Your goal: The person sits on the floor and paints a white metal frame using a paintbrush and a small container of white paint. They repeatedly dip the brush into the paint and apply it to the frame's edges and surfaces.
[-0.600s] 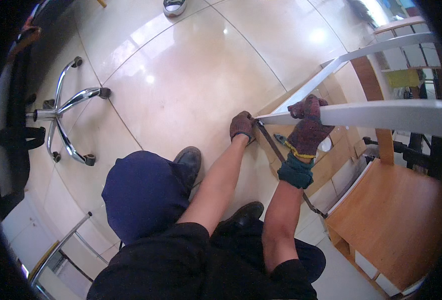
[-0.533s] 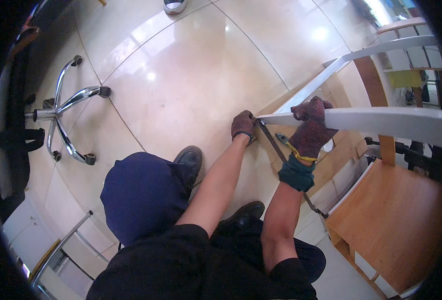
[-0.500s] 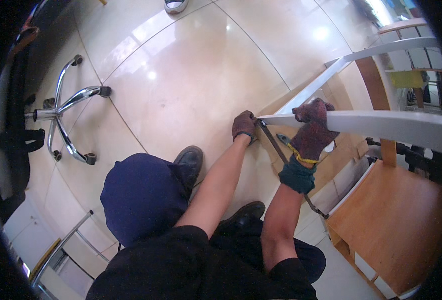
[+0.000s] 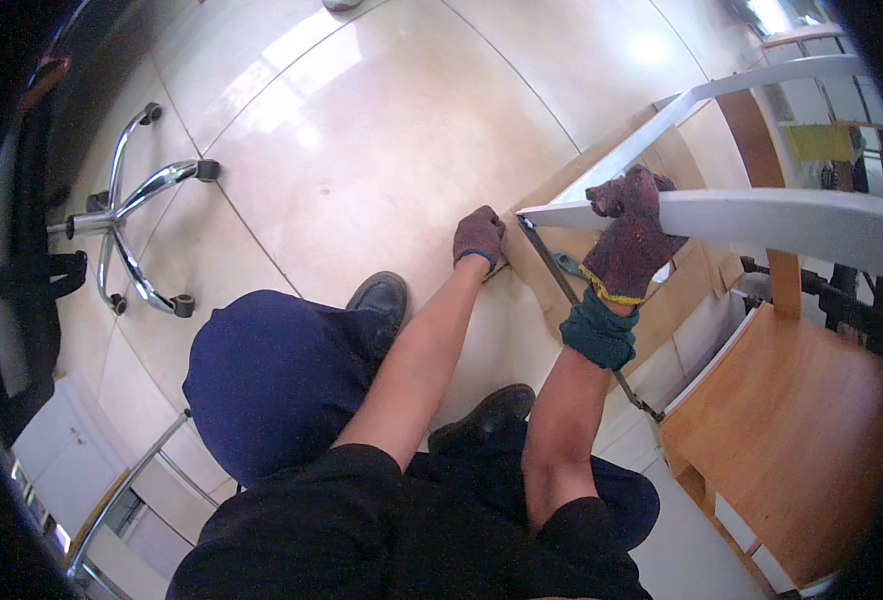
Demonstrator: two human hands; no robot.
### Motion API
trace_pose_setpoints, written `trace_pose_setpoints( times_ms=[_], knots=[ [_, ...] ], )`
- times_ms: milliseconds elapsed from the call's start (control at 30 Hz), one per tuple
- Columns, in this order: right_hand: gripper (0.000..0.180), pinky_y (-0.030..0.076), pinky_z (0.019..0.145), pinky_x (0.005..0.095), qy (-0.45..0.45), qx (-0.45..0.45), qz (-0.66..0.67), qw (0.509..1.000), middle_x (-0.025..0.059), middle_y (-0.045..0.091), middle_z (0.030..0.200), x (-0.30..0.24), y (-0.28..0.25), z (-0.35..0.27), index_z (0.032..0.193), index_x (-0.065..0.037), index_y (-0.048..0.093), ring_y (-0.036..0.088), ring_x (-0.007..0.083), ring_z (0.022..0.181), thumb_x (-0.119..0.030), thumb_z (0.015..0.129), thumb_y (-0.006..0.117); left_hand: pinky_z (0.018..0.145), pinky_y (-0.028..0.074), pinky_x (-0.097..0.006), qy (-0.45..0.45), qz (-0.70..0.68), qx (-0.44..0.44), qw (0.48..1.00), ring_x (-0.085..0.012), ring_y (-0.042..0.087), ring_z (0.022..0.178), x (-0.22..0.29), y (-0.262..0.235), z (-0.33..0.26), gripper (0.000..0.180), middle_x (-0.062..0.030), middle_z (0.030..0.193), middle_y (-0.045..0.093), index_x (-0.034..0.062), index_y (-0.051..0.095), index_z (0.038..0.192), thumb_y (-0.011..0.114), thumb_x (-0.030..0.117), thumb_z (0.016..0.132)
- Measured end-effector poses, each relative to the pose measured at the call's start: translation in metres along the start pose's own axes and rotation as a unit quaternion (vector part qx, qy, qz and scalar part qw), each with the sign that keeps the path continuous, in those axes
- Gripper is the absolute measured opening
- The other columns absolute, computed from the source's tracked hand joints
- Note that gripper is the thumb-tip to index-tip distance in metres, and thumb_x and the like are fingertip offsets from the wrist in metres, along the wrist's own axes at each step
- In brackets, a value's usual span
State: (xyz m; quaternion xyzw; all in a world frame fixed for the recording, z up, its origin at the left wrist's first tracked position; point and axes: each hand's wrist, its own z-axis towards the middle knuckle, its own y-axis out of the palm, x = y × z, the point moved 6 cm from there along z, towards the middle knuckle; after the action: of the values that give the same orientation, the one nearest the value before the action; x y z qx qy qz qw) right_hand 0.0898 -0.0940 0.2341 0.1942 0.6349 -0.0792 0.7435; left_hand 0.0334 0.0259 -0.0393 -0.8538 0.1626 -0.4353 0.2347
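Note:
My right hand (image 4: pixel 634 235), in a dark red knitted glove with a green cuff, is closed round a pale grey bar (image 4: pixel 792 222) of a frame. That bar meets another pale grey bar (image 4: pixel 617 155) at a corner, just right of my left hand (image 4: pixel 479 236). The left hand, gloved too, is held apart from the corner with its fingers curled; whatever they hold, if anything, is hidden. A thin dark metal strip (image 4: pixel 550 260) slants from the corner down behind my right wrist. Beside that wrist a small grey-green object (image 4: pixel 568 264) lies on the cardboard.
Brown cardboard (image 4: pixel 677 305) lies on the tiled floor under the frame. At the lower right stands a wooden cabinet (image 4: pixel 782 430). A chrome swivel-chair base (image 4: pixel 112 215) on castors is at left, a metal-tube rack (image 4: pixel 142 465) at lower left. My shoes (image 4: pixel 380 305) are below my hands.
My left hand has drawn back leftward from the frame's corner, which it touched before. The right hand keeps its grip on the bar. The whole view has shifted slightly.

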Motion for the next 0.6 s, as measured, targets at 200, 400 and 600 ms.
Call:
trace_pose_setpoints(
  times_ms=[200,400,600],
  knots=[
    [0.011,0.049,0.051,0.0301,0.038,-0.001,-0.023,0.999,0.0068,0.056,0.056,0.002,0.004,-0.001,0.077,0.001,0.058,0.054,0.0162,0.047,-0.008,0.078,0.065,0.084,0.047,-0.042,0.019,0.0,0.011,1.0,-0.0343,0.06,0.096,-0.009,0.001,0.002,0.022,-0.0181,0.099,0.064,0.0079,0.064,0.093,0.059,0.027,0.082],
    [0.016,0.047,0.053,0.0276,0.012,-0.041,-0.089,0.995,0.0017,0.06,0.058,0.0,-0.004,0.005,0.073,-0.005,0.063,0.058,0.0123,0.052,-0.017,0.075,0.073,0.084,0.047,-0.043,0.077,0.079,0.154,0.982,-0.0372,0.06,0.093,0.028,-0.018,-0.027,0.025,-0.0218,0.096,0.063,0.0067,0.064,0.097,0.059,0.025,0.081],
    [0.038,0.049,0.075,0.0323,0.008,-0.175,-0.162,0.971,0.0075,0.066,0.096,-0.002,-0.076,0.015,0.109,-0.004,0.061,0.062,0.0155,0.088,-0.022,0.077,0.07,0.068,0.049,-0.048,0.242,0.104,0.077,0.962,-0.0359,0.062,0.074,0.079,-0.007,-0.075,0.034,-0.0183,0.078,0.064,0.0044,0.065,0.08,0.054,0.036,0.085]
  ],
)
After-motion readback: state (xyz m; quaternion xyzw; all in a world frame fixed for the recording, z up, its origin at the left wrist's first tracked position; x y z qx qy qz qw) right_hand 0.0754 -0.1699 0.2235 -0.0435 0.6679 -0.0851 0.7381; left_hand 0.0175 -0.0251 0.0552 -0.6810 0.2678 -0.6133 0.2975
